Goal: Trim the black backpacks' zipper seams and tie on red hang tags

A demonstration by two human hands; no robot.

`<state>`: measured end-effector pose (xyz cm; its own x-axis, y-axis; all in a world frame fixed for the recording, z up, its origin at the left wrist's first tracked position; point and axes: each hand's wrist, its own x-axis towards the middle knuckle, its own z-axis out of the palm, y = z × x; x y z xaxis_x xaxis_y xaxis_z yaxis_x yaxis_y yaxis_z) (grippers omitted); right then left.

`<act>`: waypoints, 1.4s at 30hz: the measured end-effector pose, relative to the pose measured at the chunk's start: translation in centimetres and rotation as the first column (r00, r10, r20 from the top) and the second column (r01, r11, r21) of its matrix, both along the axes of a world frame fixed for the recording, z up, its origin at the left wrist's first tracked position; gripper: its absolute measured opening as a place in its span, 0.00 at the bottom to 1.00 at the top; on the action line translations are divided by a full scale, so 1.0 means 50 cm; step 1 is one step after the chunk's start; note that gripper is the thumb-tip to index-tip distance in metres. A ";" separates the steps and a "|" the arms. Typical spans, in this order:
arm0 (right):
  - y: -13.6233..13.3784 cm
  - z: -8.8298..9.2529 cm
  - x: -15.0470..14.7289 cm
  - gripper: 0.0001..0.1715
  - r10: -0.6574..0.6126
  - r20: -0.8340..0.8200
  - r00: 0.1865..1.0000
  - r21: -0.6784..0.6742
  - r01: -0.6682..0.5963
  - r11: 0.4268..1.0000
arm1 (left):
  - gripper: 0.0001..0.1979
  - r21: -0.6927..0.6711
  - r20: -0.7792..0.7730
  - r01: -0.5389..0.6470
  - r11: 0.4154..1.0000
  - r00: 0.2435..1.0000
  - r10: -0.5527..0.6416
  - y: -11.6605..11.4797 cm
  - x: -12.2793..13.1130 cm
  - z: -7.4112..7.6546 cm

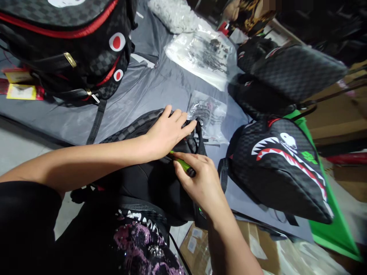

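Note:
A black checkered backpack (155,175) lies in front of me at the near edge of the covered table. My left hand (172,126) rests flat on its upper part, with the fingers stretched out and a little apart. Just below that palm, my right hand (197,168) is closed around a small green tool with a black end (185,166). The tool's tip meets the bag under my left hand, so I cannot make out its exact kind.
Large checkered backpacks (83,57) stand at the left. A shark-mouth backpack (275,168) lies at the right over a green sheet (335,225). Clear plastic bags of small parts (208,114) lie beyond my hands. Cardboard boxes (195,244) are below the table edge.

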<state>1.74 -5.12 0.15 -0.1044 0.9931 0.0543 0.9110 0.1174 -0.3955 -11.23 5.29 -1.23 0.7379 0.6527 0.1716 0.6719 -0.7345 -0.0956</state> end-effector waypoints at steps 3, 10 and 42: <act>-0.002 -0.003 0.004 0.14 -0.024 0.028 0.999 -0.004 0.024 1.000 | 0.30 0.009 0.003 0.003 1.000 1.000 -0.003 0.000 0.000 -0.001; -0.004 -0.012 0.006 0.14 -0.024 -0.031 0.999 0.023 0.024 0.999 | 0.29 0.022 -0.004 0.008 1.000 1.000 -0.008 0.001 -0.001 -0.002; -0.039 -0.008 0.008 0.14 0.005 -0.217 0.976 0.048 0.006 0.999 | 0.27 0.152 -0.046 -0.014 0.988 0.999 0.021 -0.056 -0.016 0.025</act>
